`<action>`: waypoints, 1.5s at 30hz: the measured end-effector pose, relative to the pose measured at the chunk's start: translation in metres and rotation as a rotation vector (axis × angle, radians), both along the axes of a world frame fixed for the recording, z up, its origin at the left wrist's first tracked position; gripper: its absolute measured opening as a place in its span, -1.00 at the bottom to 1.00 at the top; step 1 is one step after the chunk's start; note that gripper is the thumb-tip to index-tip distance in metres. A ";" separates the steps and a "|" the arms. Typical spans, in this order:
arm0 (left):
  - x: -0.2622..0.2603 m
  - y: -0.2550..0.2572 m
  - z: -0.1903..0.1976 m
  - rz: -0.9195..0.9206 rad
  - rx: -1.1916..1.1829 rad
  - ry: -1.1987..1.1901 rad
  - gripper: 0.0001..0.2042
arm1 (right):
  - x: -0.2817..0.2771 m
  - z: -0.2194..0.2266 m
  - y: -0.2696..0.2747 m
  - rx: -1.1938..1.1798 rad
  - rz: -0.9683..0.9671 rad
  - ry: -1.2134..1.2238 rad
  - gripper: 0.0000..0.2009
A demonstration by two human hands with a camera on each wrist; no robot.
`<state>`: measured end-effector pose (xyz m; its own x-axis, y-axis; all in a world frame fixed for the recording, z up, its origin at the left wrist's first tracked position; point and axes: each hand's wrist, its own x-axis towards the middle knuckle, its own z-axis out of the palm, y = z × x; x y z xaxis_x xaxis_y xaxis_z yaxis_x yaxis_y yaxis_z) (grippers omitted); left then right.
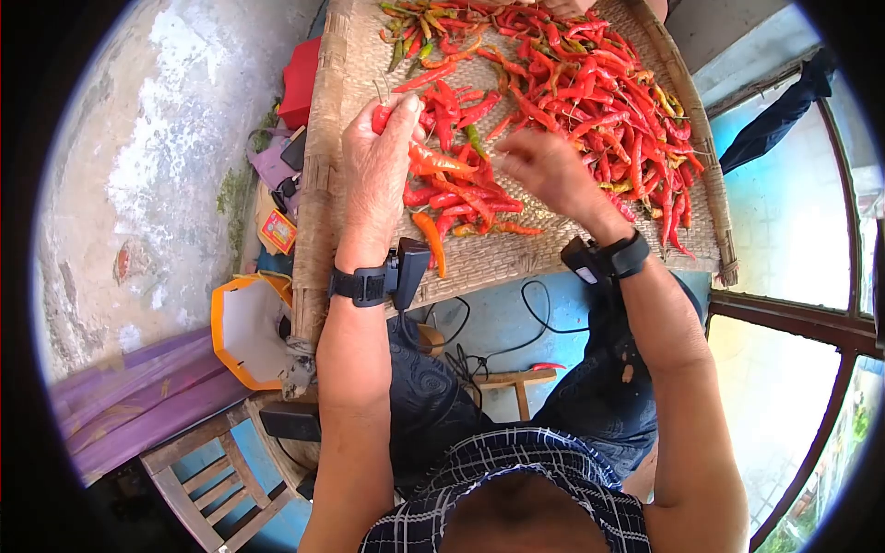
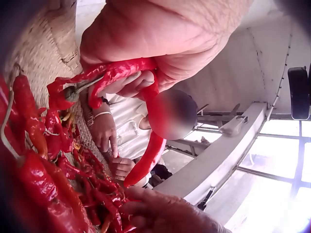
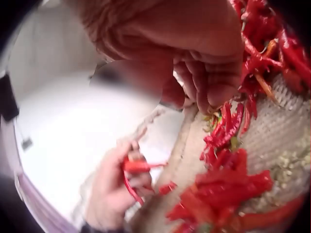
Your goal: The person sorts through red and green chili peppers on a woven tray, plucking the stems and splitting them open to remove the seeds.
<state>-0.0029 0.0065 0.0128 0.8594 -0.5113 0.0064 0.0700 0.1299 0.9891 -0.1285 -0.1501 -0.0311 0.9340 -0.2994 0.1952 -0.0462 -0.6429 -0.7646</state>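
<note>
My left hand (image 1: 380, 157) grips a few red chili peppers (image 2: 147, 162) above the left part of a woven tray (image 1: 324, 101). One long chili hangs down from it, and a wrinkled chili with a green stem (image 2: 73, 92) sticks out at the side. Over the middle of the tray is my right hand (image 1: 553, 175), its fingers loosely bent, with no chili visible between them. A smaller group of chilies (image 1: 461, 198) lies between the hands. The big heap of red chilies (image 1: 599, 101) spreads to the right of my right hand.
Greenish chilies (image 1: 415, 28) lie at the tray's far left. Opposite, another person in a white shirt (image 2: 129, 124) has their hands at the tray's far side. An orange-rimmed container (image 1: 249, 332) stands below left, and black cables (image 1: 461, 346) hang under the tray's near edge.
</note>
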 end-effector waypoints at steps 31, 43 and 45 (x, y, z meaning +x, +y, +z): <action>0.001 0.000 -0.004 0.040 -0.043 0.006 -0.84 | -0.008 -0.008 0.039 -0.389 0.097 0.057 -0.70; 0.004 0.003 -0.001 0.014 -0.043 -0.054 -0.86 | -0.012 0.029 -0.011 0.259 -0.052 0.228 -0.70; -0.003 0.001 -0.002 -0.119 0.080 -0.044 -0.83 | -0.013 0.033 -0.009 0.461 -0.090 0.138 -0.70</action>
<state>-0.0056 0.0075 0.0107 0.7925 -0.6098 -0.0025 0.0367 0.0436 0.9984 -0.1411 -0.1590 0.0021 0.9082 -0.4063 -0.1003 -0.2070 -0.2280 -0.9514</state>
